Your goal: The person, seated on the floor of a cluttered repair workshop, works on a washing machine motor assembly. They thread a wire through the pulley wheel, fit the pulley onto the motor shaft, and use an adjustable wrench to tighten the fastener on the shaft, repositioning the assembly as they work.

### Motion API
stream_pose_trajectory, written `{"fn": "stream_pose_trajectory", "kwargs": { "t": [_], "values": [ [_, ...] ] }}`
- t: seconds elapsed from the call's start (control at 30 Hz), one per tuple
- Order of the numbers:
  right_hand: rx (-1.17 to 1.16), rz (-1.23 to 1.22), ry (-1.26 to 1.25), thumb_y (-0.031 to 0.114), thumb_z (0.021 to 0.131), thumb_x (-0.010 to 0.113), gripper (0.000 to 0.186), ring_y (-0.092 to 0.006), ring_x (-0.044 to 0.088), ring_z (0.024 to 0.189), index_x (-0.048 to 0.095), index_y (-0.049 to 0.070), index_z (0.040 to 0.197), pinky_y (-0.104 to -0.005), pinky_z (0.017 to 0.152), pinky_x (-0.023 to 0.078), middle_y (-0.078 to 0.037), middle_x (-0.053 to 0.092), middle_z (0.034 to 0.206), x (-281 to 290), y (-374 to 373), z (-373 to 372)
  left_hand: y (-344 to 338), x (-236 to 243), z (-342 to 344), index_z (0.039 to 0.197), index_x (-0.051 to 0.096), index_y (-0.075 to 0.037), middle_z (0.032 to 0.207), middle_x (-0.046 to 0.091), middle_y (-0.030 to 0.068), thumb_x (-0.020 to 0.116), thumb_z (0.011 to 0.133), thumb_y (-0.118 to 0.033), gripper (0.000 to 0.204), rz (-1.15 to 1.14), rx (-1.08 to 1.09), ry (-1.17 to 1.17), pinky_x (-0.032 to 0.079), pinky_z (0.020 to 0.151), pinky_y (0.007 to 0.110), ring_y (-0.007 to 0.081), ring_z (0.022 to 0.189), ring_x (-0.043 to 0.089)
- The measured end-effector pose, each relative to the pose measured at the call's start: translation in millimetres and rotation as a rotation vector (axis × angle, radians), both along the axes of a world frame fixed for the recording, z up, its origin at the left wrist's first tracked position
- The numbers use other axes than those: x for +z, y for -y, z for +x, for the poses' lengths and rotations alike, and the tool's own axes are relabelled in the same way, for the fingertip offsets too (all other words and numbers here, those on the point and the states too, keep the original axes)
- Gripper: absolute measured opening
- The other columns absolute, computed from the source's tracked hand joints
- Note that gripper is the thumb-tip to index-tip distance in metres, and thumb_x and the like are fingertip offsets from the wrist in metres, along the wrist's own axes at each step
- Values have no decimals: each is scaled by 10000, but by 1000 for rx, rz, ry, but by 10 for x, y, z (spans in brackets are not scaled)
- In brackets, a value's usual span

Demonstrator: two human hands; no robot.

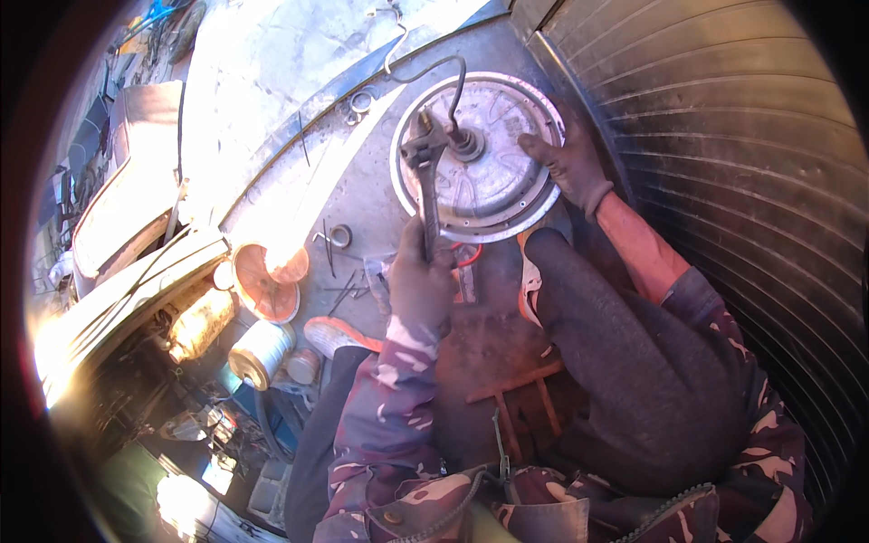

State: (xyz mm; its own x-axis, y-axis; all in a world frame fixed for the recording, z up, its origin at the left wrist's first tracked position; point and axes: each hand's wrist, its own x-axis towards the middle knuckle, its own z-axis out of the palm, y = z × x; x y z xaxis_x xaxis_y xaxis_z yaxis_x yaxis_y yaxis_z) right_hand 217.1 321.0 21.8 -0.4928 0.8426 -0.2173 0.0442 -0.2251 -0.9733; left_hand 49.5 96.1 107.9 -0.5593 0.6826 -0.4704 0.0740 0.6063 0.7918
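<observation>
A round metal hub motor (498,185) lies on the floor in front of me, with a dark cable (460,86) rising from its central shaft. My left hand (420,285) is closed round the handle of an adjustable wrench (428,195). The wrench's head is over the left part of the motor, beside the shaft; whether it touches the motor I cannot tell. My right hand (572,169) grips the motor's right rim, thumb on the upper face and fingers hidden down the side.
A ribbed metal shutter (724,118) stands close on the right. Left of my foot are an orange bowl (279,299), a spool (261,355) and thin rods (342,294). A small ring (340,236) and a red-handled tool (468,256) lie near the motor.
</observation>
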Motion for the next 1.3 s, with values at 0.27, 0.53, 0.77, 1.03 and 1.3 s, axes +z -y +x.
{"fn": "stream_pose_trajectory", "kwargs": {
  "t": [0.27, 0.53, 0.77, 1.03, 1.3],
  "values": [
    [-2, -51, 73, 209, 873, 938, 839, -215, 647, 1291, 507, 5, 1564, -367, 1140, 522, -132, 676, 1431, 61, -8, 50, 379, 21, 95, 1537, 561, -30, 860, 678, 28, 624, 1088, -93, 458, 221, 192, 83, 524, 611, 292, 95, 699, 643],
    [7, 35, 129, 333, 850, 951, 932, -233, 648, 1313, 482, 16, 1590, -371, 1152, 506, -155, 671, 1449, -79, -38, 66, 277, -2, -258, 1292, 709, -25, 914, 736, 97, 663, 1099, -220, 278, 92, -329, -326, 576, 789, 354, 186, 857, 732],
    [11, -15, 65, 273, 867, 944, 908, -224, 633, 1346, 472, 22, 1601, -373, 1172, 497, -153, 663, 1468, -44, -28, 49, 16, 33, -411, 1288, 706, -89, 1087, 757, 203, 702, 1052, -191, 257, 155, -323, -557, 586, 806, 514, 456, 978, 747],
    [27, 33, 265, 350, 835, 964, 1021, -261, 635, 1364, 427, 2, 1631, -377, 1179, 498, -191, 641, 1502, 166, -21, 56, -25, 131, -372, 1265, 708, -84, 1122, 761, 202, 688, 1061, -188, 229, 197, -321, -583, 590, 824, 518, 451, 1004, 747],
    [36, 85, 415, 384, 834, 957, 1031, -281, 622, 1383, 425, 12, 1635, -396, 1190, 491, -209, 631, 1511, 218, -27, 35, -114, 158, -350, 1234, 700, -80, 1066, 757, 211, 683, 1056, -181, 206, -8, -370, -486, 576, 793, 522, 470, 975, 735]
  ]
}}
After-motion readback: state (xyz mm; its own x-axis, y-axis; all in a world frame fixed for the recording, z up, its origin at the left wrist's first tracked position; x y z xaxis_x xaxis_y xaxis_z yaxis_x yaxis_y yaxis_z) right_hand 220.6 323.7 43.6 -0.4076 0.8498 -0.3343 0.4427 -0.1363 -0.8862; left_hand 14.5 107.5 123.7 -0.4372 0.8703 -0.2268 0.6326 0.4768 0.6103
